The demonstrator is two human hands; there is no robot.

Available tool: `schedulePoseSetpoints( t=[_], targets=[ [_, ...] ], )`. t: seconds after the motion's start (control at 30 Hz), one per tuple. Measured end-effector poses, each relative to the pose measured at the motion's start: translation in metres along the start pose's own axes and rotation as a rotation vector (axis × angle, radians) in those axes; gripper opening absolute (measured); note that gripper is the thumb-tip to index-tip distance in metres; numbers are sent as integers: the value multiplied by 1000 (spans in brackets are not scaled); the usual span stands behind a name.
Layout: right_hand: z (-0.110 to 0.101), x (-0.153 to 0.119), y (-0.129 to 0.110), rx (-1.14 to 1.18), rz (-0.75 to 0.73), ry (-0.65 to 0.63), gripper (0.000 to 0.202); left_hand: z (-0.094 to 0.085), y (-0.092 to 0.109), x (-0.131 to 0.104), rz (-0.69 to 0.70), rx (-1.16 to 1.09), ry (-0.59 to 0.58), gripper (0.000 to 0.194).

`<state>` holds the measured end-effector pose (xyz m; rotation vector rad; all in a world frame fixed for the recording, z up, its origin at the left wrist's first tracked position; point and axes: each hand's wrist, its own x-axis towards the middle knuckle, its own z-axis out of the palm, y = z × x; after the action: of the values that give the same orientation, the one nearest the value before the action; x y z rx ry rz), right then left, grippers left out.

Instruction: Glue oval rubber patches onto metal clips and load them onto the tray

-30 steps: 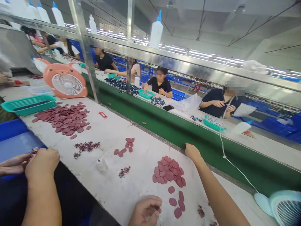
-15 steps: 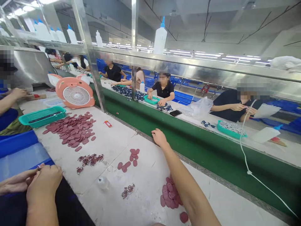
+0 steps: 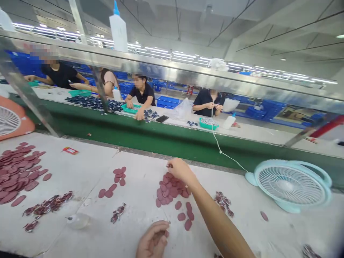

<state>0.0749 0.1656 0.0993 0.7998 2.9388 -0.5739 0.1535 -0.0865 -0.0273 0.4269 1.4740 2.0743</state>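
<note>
At the bottom centre my left hand point(image 3: 152, 240) has its fingers curled round, with a small maroon piece point(image 3: 167, 233) showing at the fingertips. My right hand point(image 3: 181, 171) is pinched near the table's far edge, a tiny dark bit at its fingertips, too small to name. It hovers just beyond a heap of maroon oval pieces point(image 3: 165, 191). More ovals point(image 3: 188, 224) lie loose between the heap and my right forearm. Left of the heap are further ovals point(image 3: 118, 172) and a small clump of dark red and white bits point(image 3: 117, 213).
A large pile of ovals point(image 3: 18, 172), a small clear bottle point(image 3: 79, 220) and a red packet point(image 3: 70, 150) are on the left. An orange fan point(image 3: 10, 118) and a blue fan point(image 3: 290, 184) flank the table. Co-workers sit beyond the green belt point(image 3: 120, 132).
The view has swung to the right, bringing in the blue fan and my left hand. My right hand has come back from the belt's edge to above the far side of the oval heap.
</note>
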Motion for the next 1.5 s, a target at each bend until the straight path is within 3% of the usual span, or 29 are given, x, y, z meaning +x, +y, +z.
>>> schedulePoseSetpoints(
  t=[0.13,0.23,0.43,0.53,0.63,0.77,0.9,0.97,1.07,1.2,1.5],
  targets=[
    [-2,-106,67,125,171,52,25,5,16,-5,-10,24,26,30],
    [4,-171,99,334,248,165,19,6,23,-9,-64,41,84,32],
    [50,-295,117,1104,319,423,29,-25,17,-7,-408,-146,145,38],
    [73,-333,127,1533,346,558,50,-26,13,-10,-530,-214,173,39],
    [80,-346,151,1856,319,677,61,0,10,-31,-621,-241,147,37],
    [79,-343,176,2133,271,743,30,51,5,-70,-742,-314,25,34],
    [78,-345,160,2267,329,667,27,79,-6,-90,-870,-396,-156,32],
    [80,-349,139,2193,416,646,34,84,-12,-93,-881,-443,-231,31],
    [86,-355,107,1906,509,686,42,89,-15,-95,-864,-486,-303,29],
    [98,-358,76,1622,504,758,32,91,-15,-96,-859,-497,-354,34],
    [94,-357,74,1551,462,764,32,90,-26,-102,-731,-452,-439,36]
  ],
)
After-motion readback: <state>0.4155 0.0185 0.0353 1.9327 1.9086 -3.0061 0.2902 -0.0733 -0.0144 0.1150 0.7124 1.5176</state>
